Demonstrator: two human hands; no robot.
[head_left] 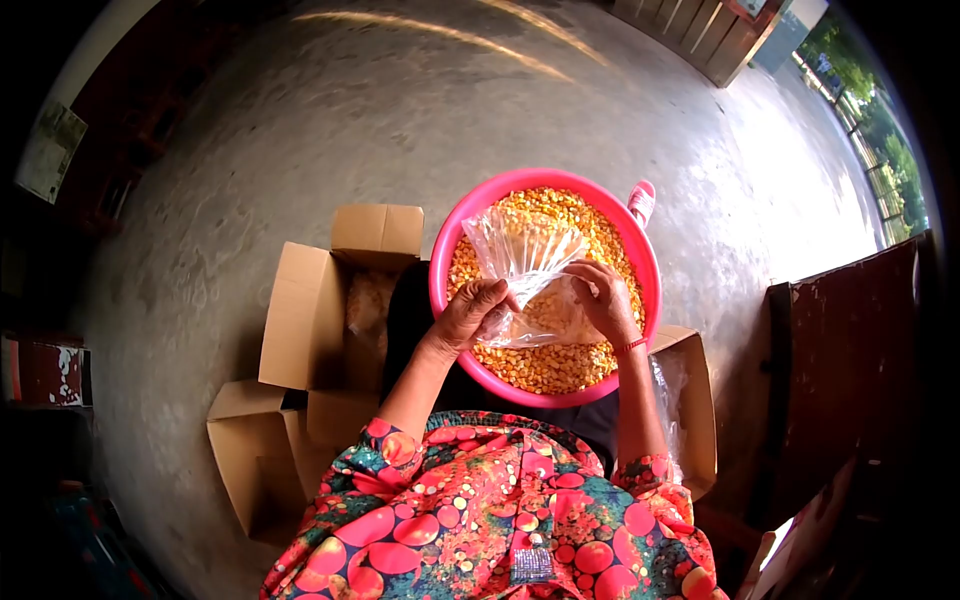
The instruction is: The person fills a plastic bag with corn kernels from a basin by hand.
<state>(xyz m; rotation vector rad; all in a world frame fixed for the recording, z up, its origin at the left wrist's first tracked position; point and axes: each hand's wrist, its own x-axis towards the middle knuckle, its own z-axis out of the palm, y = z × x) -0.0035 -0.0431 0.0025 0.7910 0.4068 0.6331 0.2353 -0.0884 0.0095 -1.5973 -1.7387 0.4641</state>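
Note:
A clear plastic bag [528,250] is stretched between my two hands, above a pink basin [445,270] full of yellow corn kernels [555,368]. My left hand [470,312] grips the bag's left side, thumb on top. On the other side, my right hand [605,303], with a red band at the wrist, pinches the bag's right edge with bent fingers. Pleats run across the plastic between the hands. Kernels show through the film, so I cannot tell whether any lie inside the bag.
At my left stands an open cardboard box [300,315] with a clear bag of something inside, beside another open box [245,450]. A third box [700,400] at my right holds clear plastic. Beyond the basin is a pink shoe [642,198]. Dark wooden furniture [845,370] stands at right.

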